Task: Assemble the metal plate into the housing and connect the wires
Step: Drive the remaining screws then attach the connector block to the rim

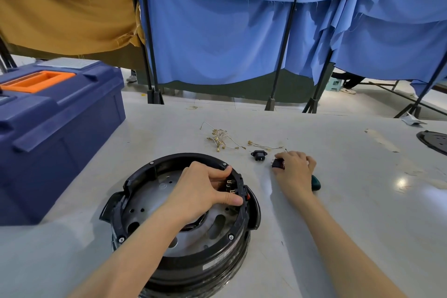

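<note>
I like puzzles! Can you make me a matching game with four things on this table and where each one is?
Things: 1 metal plate; 2 small black part; 3 wires; 4 toolbox.
Places: A far left of the table; B inside the housing; C loose beyond the housing; D held by the right hand.
Pairs: 1-B, 2-D, 3-C, 4-A.

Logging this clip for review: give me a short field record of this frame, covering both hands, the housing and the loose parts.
left hand: fingers pinch the mounted switch at the housing's right rim
right hand: grips a loose switch on the table
housing: round, black, with the metal plate seated inside
wires: loose on the table beyond the housing, unconnected
other: black socket near the wires; blue toolbox at left
</note>
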